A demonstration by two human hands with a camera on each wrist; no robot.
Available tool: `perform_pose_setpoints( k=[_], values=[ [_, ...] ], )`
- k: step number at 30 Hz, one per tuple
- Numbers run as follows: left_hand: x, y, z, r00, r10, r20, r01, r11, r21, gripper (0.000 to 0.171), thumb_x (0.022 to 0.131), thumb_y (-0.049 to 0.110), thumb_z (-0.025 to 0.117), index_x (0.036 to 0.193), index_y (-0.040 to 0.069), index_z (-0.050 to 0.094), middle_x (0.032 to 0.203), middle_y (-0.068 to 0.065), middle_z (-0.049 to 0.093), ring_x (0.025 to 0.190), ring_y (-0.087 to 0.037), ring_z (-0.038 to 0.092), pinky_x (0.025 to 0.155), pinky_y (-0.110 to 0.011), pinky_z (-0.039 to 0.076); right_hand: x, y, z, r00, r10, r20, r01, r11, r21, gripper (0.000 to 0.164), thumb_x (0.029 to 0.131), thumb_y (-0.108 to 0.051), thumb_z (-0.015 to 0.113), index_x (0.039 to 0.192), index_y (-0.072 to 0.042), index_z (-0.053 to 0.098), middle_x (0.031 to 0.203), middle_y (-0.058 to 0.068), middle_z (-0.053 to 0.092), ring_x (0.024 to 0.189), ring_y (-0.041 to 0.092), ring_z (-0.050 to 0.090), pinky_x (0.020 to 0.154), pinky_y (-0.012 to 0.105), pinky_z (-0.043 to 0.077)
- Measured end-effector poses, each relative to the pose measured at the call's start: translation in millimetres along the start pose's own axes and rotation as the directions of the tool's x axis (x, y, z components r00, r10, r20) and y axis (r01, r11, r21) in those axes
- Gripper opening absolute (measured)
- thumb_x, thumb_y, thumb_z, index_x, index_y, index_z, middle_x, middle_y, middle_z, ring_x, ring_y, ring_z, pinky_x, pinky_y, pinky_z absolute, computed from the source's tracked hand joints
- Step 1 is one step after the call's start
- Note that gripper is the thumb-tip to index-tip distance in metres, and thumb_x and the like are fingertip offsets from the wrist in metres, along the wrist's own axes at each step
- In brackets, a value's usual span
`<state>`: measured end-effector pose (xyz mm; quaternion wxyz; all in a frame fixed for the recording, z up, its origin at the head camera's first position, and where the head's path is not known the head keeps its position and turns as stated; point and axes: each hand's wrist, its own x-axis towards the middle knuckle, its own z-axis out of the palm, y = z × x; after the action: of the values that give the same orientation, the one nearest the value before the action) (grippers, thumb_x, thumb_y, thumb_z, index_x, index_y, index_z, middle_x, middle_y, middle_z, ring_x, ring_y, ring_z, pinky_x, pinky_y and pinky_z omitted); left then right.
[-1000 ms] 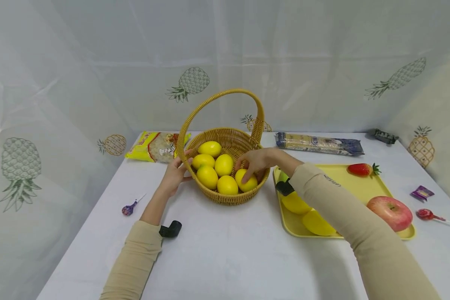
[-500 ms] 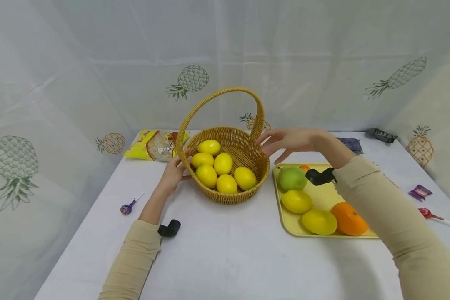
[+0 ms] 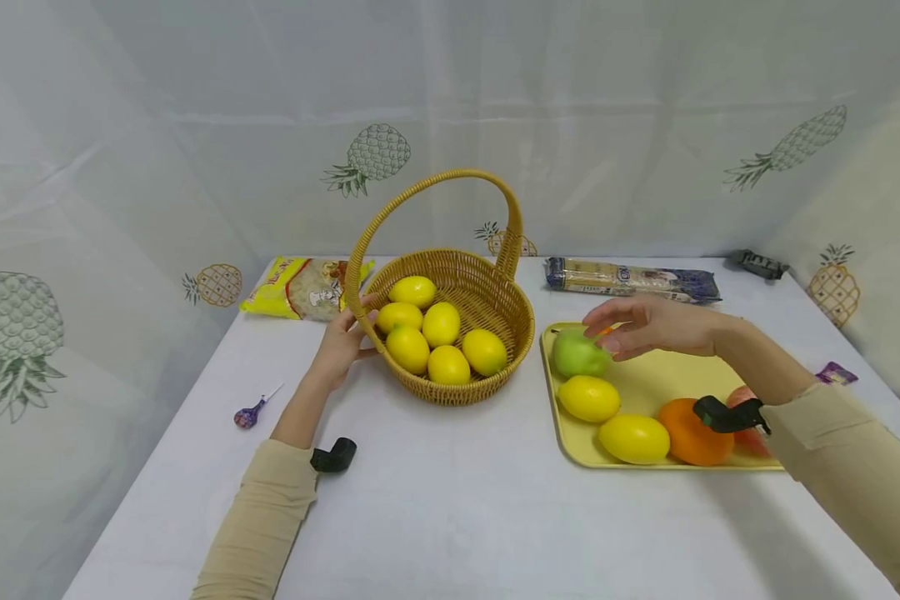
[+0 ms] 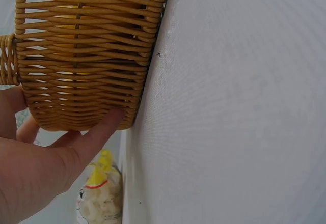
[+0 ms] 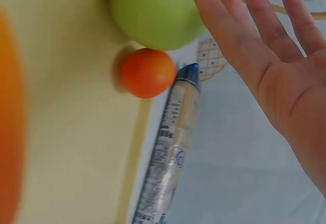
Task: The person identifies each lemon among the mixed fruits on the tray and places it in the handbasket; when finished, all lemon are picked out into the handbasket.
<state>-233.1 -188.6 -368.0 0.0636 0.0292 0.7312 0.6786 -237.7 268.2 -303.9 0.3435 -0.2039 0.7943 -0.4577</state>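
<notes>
A wicker basket [image 3: 450,400] with a tall handle stands at the middle, several lemons [image 3: 448,365] lying inside it. My left hand [image 3: 337,346] holds its left side by the rim, close to the handle's base. In the left wrist view a finger [image 4: 104,124] presses on the woven wall; some fingers are partly hidden behind the basket. My right hand [image 3: 660,325] hovers over the yellow tray [image 3: 570,446] with nothing in it, fingers spread in the right wrist view. Near its fingertips lies a green fruit [image 3: 579,353]. Two lemons [image 3: 633,439] sit in the tray's front left part.
An orange [image 3: 693,433] and a partly hidden apple [image 3: 750,437] share the tray with a small orange-red fruit [image 5: 147,73]. Behind are a noodle pack [image 3: 630,280], a yellow bag [image 3: 300,289] and a black-wrapped item [image 3: 757,264]. A lollipop [image 3: 247,415] lies left.
My right hand has let go of a lemon in the basket, then moved right, out of the basket and over the tray. My left hand has stayed at the basket.
</notes>
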Motion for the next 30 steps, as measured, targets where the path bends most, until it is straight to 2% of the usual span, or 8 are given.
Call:
perform_pose_setpoints(
  k=[6, 10, 14, 20, 22, 24, 27, 30],
  values=[
    [-5.2, 9.8, 3.5, 1.000, -0.005, -0.001, 0.005, 1.000, 0.018, 0.049, 0.105, 0.016, 0.042, 0.152, 0.006, 0.030, 0.157, -0.015, 0.018, 0.134, -0.038, 0.034, 0.096, -0.055, 0.046, -12.3, 10.5, 20.4, 0.999, -0.041, 0.008, 0.041, 0.995, -0.088, 0.047, 0.095, -0.016, 0.064, 0.137, -0.002, 0.049, 0.138, 0.017, 0.049, 0.127, 0.038, 0.046, 0.101, 0.040, 0.045],
    [-4.9, 10.5, 3.6, 1.000, 0.005, -0.002, -0.005, 1.000, 0.017, 0.049, 0.105, 0.016, 0.042, 0.152, 0.005, 0.030, 0.157, -0.016, 0.019, 0.134, -0.038, 0.034, 0.095, -0.054, 0.047, -13.5, 14.6, 36.4, 0.998, -0.068, -0.011, 0.065, 0.983, -0.172, 0.048, 0.093, -0.020, 0.068, 0.135, -0.004, 0.052, 0.136, 0.015, 0.053, 0.126, 0.038, 0.047, 0.103, 0.050, 0.042],
    [-4.8, 10.2, 3.1, 1.000, 0.019, -0.002, -0.019, 1.000, 0.016, 0.049, 0.105, 0.016, 0.043, 0.151, 0.004, 0.030, 0.156, -0.017, 0.020, 0.134, -0.038, 0.034, 0.093, -0.053, 0.048, -11.5, 18.4, 49.8, 0.992, -0.116, -0.040, 0.101, 0.956, -0.275, 0.047, 0.090, -0.024, 0.071, 0.131, -0.008, 0.057, 0.130, 0.010, 0.057, 0.123, 0.038, 0.048, 0.102, 0.059, 0.038],
    [-4.3, 7.8, 2.2, 1.000, 0.019, 0.001, -0.019, 1.000, 0.007, 0.049, 0.105, 0.013, 0.042, 0.151, 0.003, 0.030, 0.156, -0.019, 0.020, 0.134, -0.039, 0.033, 0.095, -0.057, 0.046, -3.9, 24.5, 64.2, 0.976, -0.208, -0.070, 0.159, 0.888, -0.431, 0.046, 0.084, -0.026, 0.077, 0.126, -0.014, 0.062, 0.126, 0.003, 0.060, 0.114, 0.027, 0.051, 0.096, 0.047, 0.047],
    [-3.2, 5.8, 1.4, 1.000, 0.024, 0.002, -0.024, 1.000, 0.002, 0.049, 0.105, 0.012, 0.041, 0.151, 0.003, 0.029, 0.156, -0.019, 0.021, 0.135, -0.040, 0.032, 0.095, -0.059, 0.045, -1.8, 25.6, 67.4, 0.967, -0.241, -0.077, 0.176, 0.860, -0.478, 0.046, 0.083, -0.026, 0.078, 0.124, -0.015, 0.063, 0.124, 0.001, 0.060, 0.111, 0.023, 0.051, 0.096, 0.044, 0.047],
    [-0.1, 0.9, -0.2, 1.000, 0.028, 0.001, -0.028, 1.000, -0.009, 0.048, 0.105, 0.012, 0.042, 0.151, 0.003, 0.030, 0.156, -0.019, 0.021, 0.135, -0.040, 0.032, 0.095, -0.059, 0.045, -0.7, 25.9, 69.7, 0.963, -0.257, -0.084, 0.182, 0.845, -0.502, 0.046, 0.081, -0.025, 0.079, 0.123, -0.015, 0.063, 0.124, 0.000, 0.060, 0.109, 0.021, 0.051, 0.096, 0.043, 0.046],
    [4.7, -7.9, -2.5, 1.000, 0.022, -0.005, -0.022, 1.000, -0.006, 0.049, 0.105, 0.016, 0.043, 0.152, 0.007, 0.031, 0.157, -0.015, 0.021, 0.135, -0.038, 0.033, 0.094, -0.056, 0.047, -1.0, 24.5, 71.7, 0.961, -0.260, -0.095, 0.177, 0.841, -0.512, 0.046, 0.081, -0.026, 0.080, 0.123, -0.015, 0.064, 0.123, 0.001, 0.061, 0.109, 0.021, 0.052, 0.095, 0.042, 0.047],
    [9.1, -15.7, -4.2, 1.000, 0.012, -0.012, -0.012, 1.000, 0.005, 0.049, 0.105, 0.021, 0.044, 0.152, 0.012, 0.033, 0.157, -0.010, 0.021, 0.134, -0.035, 0.034, 0.092, -0.052, 0.050, -4.7, 18.3, 70.1, 0.967, -0.230, -0.111, 0.154, 0.871, -0.467, 0.049, 0.081, -0.029, 0.080, 0.125, -0.014, 0.063, 0.124, 0.003, 0.060, 0.109, 0.024, 0.053, 0.091, 0.038, 0.051]
  ],
)
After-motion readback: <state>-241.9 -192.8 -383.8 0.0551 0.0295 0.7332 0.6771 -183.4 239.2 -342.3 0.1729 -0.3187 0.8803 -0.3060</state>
